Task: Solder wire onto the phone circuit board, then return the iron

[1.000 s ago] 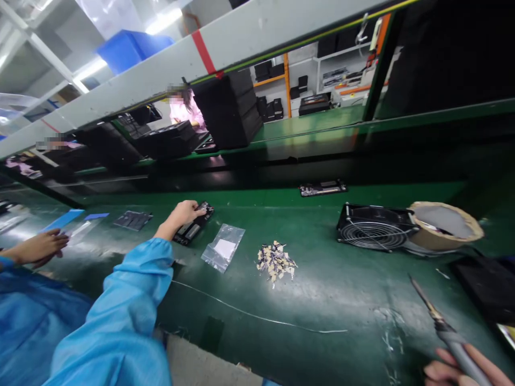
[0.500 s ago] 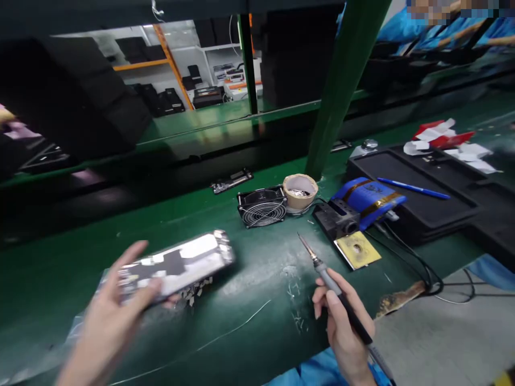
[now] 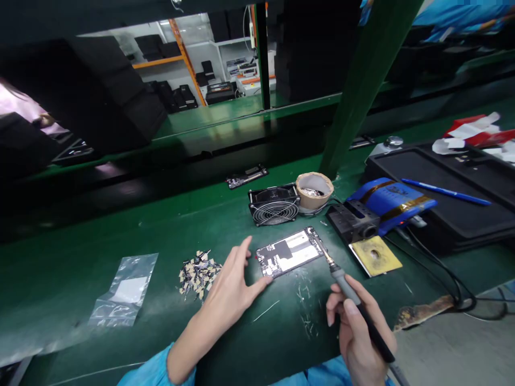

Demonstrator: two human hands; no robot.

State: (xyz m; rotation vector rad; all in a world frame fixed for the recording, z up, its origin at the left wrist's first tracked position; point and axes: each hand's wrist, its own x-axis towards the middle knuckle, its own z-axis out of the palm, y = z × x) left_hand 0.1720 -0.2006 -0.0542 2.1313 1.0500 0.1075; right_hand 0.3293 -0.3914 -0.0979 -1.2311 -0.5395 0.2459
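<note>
An opened phone body [image 3: 288, 252] lies flat on the green belt [image 3: 169, 230], its boards and metal plates facing up. My left hand [image 3: 232, 283] rests beside its left end, fingers spread, thumb and forefinger touching the edge. My right hand [image 3: 358, 332] grips a soldering iron [image 3: 349, 292] like a pen. The iron's tip reaches the phone's right end. A pile of small tan and dark parts [image 3: 198, 272] lies just left of my left hand.
A small black fan [image 3: 274, 205] and a tape roll [image 3: 314, 190] stand behind the phone. The blue-wrapped soldering stand [image 3: 378, 206] with a yellow sponge [image 3: 375, 256] sits to the right, beside black trays [image 3: 450, 203] with a blue pen [image 3: 444, 191]. A clear bag [image 3: 124, 289] lies left. A green post [image 3: 364, 86] rises behind.
My left hand carried the phone body in from the left and laid it on the belt in front of the fan. The soldering iron's tip came down to the phone's right end.
</note>
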